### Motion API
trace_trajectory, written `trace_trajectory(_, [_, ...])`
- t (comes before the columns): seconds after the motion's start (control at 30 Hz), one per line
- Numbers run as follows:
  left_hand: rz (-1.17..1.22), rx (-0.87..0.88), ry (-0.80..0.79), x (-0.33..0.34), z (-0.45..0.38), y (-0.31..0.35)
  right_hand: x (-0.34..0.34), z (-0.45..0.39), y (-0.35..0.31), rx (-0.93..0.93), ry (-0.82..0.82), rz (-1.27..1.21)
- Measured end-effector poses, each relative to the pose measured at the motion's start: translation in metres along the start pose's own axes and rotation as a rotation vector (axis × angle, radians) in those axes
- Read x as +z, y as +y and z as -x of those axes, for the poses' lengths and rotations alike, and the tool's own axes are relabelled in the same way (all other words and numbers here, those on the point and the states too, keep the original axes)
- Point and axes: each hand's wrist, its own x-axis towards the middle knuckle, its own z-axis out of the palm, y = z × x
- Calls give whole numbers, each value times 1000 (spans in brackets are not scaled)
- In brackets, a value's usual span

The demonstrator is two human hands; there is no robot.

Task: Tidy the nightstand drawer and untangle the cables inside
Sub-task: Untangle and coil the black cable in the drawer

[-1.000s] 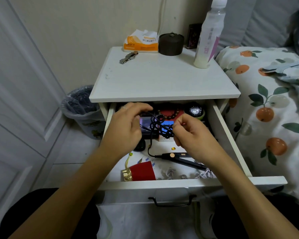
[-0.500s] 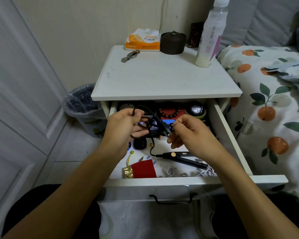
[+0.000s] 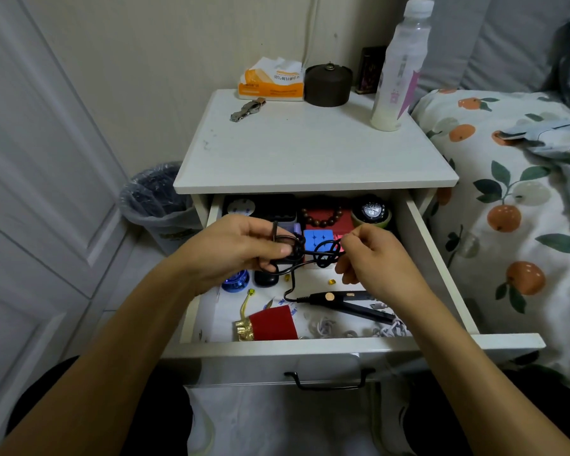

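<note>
Head view looks down at a white nightstand drawer (image 3: pixel 343 345) pulled wide open, with a black handle (image 3: pixel 329 380) on its front. Closest inside the drawer lie a red pouch (image 3: pixel 272 325) with a gold tassel, a white cable (image 3: pixel 359 329) in messy loops, and a black tool (image 3: pixel 349 299) with a round orange button. A black cable (image 3: pixel 293 278) rises from the end of that tool up to the two hands. Just above the drawer, the left hand (image 3: pixel 241 248) holds one bunch of the black cable, its fingers (image 3: pixel 277 250) closed around the loops. The right hand (image 3: pixel 372 258) sits just beside it, and its fingers (image 3: pixel 351 240) pinch the other side of the black knot. The knot hangs between both hands, in front of a blue cube (image 3: pixel 318 240). Under the left hand sit a shiny blue round thing (image 3: pixel 234 281) and a small black case (image 3: pixel 265 278). Farther back in the drawer are brown beads (image 3: pixel 323 217) on a red box and a round watch (image 3: pixel 372 210). On the white worktop (image 3: pixel 310 149) above stand a tall bottle (image 3: pixel 400 67), a dark round jar (image 3: pixel 328 83), a tissue pack (image 3: pixel 272 80) and a metal watch band (image 3: pixel 247 108). A bin (image 3: pixel 155 199) stands on the floor at the left, and a bed (image 3: pixel 514 192) with an orange fruit pattern is at the right.
</note>
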Motion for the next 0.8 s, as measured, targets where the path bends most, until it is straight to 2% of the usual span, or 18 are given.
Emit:
trace_trajectory(0.07, [-71,27,-1,-6,2,0,2,-2,3,14,22,22])
trace_trajectory(0.17, [-32,56,72,-8,3,1,6,-2,7,-16,64,131])
trace_trajectory(0.3, [53,112,214,0,0,-2,10,-1,8,-188,62,191])
trace_trajectory(0.4, [103,118,237,11,-4,-5,14,3,6,-290,3,70])
trace_trajectory(0.6, [347,15,272,21,-8,-11,18,5,4,-568,-36,159])
trace_trajectory(0.67, [415,-26,264,22,-8,-11,18,4,4,-564,21,171])
trace_trajectory(0.8, [654,-112,283,24,-13,-9,17,1,3,-360,49,-92])
